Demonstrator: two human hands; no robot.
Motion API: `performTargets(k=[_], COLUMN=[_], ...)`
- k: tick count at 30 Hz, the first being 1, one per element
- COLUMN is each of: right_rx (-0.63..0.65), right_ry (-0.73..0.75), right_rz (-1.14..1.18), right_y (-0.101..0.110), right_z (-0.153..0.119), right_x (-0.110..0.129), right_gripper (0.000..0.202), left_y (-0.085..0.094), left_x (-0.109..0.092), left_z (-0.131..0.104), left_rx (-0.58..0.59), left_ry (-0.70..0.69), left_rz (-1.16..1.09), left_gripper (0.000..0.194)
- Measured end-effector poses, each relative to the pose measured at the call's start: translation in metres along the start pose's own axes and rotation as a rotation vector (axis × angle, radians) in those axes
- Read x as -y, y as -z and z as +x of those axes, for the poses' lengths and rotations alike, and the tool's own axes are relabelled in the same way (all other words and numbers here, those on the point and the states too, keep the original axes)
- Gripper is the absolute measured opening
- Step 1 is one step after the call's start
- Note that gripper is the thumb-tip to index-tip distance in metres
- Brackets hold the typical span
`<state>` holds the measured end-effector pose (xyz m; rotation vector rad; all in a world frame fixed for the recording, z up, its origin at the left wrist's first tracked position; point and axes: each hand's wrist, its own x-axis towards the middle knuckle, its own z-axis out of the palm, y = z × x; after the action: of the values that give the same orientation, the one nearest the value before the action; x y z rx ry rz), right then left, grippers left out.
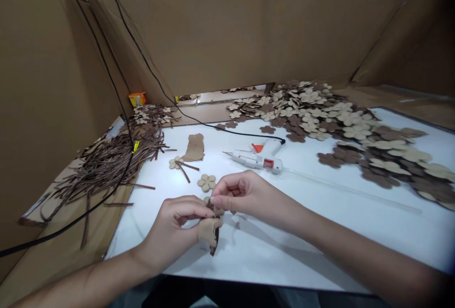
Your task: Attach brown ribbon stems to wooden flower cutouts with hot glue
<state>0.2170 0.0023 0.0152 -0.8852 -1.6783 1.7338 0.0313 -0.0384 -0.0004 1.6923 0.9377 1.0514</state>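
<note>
My left hand grips a ragged tan scrap; my right hand pinches narrowly at its upper end. Beyond, on the desk, a beige flower lies at twelve o'clock, the glue gun at one.

The long, flat fabric strips are dark brown. The five-petalled fabric flowers mix beige and dark brown. The white plastic glue gun has an orange-red trigger and a red switch. The tan, ragged fabric scrap adjoins dark brown material patterned with small pale marks.
</note>
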Motion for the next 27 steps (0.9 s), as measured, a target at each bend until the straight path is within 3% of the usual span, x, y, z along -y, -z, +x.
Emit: performTargets(k=[7,15,21,27], right_rx=[0.003,-0.012,-0.084,-0.037], right_ry=[0.035,-0.048,-0.008,0.075], right_rz=[0.061,0.185,0.231,0.193], right_y=[-0.003,-0.006,-0.013,-0.01], right_z=[-0.001,0.0,0.001,0.0], right_x=[0.001,-0.004,-0.011,-0.008], right_gripper=[0.014,0.024,0.02,0.021], left_y=[-0.001,-0.003,-0.003,-0.004], left_x=[-0.001,-0.001,0.004,0.001], left_z=[0.0,-0.001,-0.002,-0.001], left_rx=[-0.04,-0.116,-0.118,-0.134], left_ry=[-0.01,-0.035,-0.058,-0.02], left_rz=[-0.053,-0.009,0.003,-0.009], left_gripper=[0.009,0.013,0.014,0.012])
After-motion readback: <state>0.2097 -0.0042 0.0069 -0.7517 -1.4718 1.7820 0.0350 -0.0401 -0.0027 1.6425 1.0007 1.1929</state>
